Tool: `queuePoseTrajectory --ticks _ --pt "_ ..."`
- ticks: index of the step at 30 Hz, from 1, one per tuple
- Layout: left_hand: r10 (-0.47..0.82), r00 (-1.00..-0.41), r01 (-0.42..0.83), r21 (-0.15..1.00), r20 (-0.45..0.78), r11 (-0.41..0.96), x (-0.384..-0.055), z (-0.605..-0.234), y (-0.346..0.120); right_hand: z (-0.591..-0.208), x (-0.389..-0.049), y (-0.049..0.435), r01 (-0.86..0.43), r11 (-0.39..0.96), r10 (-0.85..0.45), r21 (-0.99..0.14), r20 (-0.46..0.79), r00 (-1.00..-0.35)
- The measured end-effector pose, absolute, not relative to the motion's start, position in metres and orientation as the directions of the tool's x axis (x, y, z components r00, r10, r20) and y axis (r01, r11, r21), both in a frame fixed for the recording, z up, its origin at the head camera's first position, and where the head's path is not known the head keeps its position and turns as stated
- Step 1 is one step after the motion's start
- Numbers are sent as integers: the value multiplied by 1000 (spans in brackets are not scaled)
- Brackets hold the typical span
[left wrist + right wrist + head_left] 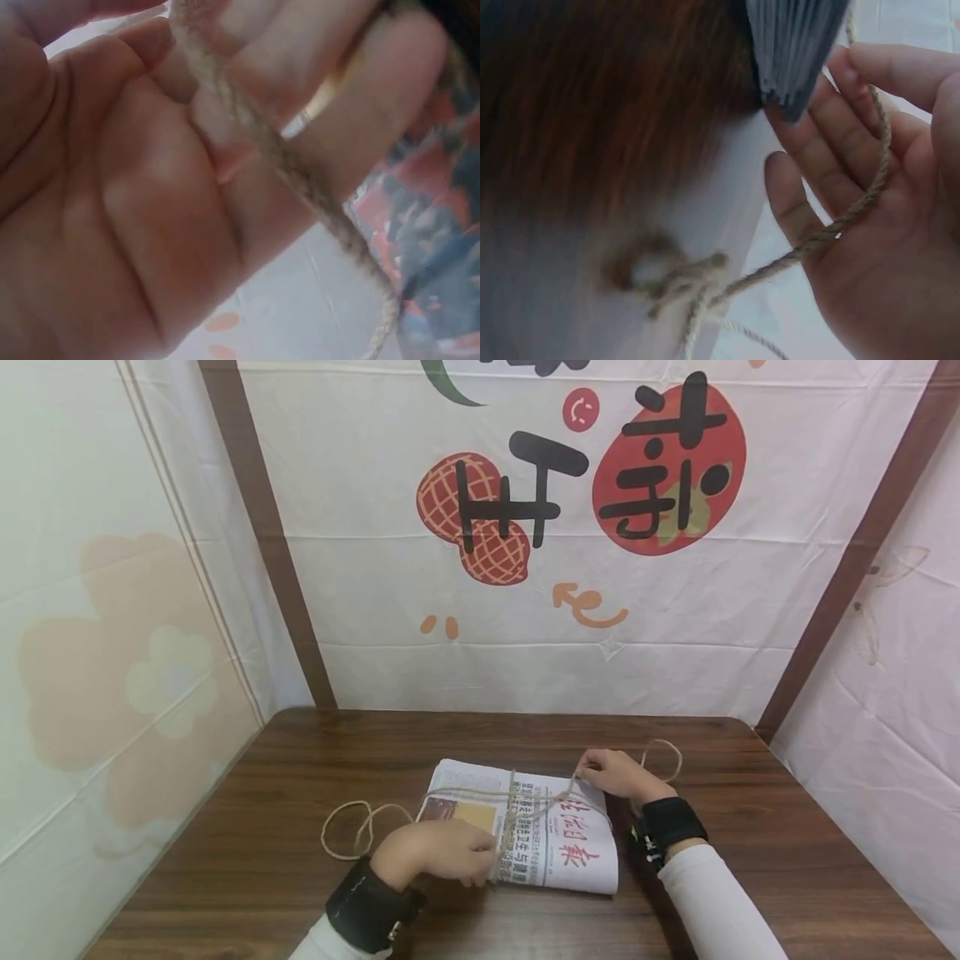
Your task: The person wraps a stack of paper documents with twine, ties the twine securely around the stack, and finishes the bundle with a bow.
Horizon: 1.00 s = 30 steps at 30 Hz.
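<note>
A folded newspaper stack lies on the table with natural-coloured twine running across it, lengthwise and crosswise. At its near edge, my left hand pinches a length of the twine; in the left wrist view this cord slants across the fingers from the thumb side. My right hand is by the far right corner, thumb and forefinger pinching another length. In the right wrist view that twine drapes over the palm, and the stack's layered edge is beside the fingers.
Loose twine loops lie left of the stack and beyond the right hand. The right wrist view shows a knotted twine end. The brown wooden table ends at a printed white curtain. Each wrist wears a black band.
</note>
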<state>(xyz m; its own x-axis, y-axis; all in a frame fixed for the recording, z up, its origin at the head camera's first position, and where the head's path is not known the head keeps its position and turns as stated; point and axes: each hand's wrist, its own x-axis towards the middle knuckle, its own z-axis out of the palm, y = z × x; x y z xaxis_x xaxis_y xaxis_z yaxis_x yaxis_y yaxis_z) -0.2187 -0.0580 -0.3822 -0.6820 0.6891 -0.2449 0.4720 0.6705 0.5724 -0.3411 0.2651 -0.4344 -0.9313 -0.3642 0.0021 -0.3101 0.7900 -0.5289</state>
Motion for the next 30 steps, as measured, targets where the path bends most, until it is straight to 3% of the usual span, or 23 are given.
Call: queuePoseTrajectory --ticks 12,20,25,30 --pt "662 -731 521 492 -166 698 -249 -393 -90 -436 -311 285 -296 731 -454 -615 -114 -884" --pt "563 -822 438 532 -91 725 -271 -405 -102 -421 -287 264 -209 733 -556 -647 -393 -733" --pt "489 -870 370 576 -60 729 -274 -410 -96 -419 -282 251 -263 762 -548 -591 -374 -748" --pt "444 -896 345 590 -26 730 -274 -409 -96 -424 -289 256 -293 726 -567 -622 -301 -767"
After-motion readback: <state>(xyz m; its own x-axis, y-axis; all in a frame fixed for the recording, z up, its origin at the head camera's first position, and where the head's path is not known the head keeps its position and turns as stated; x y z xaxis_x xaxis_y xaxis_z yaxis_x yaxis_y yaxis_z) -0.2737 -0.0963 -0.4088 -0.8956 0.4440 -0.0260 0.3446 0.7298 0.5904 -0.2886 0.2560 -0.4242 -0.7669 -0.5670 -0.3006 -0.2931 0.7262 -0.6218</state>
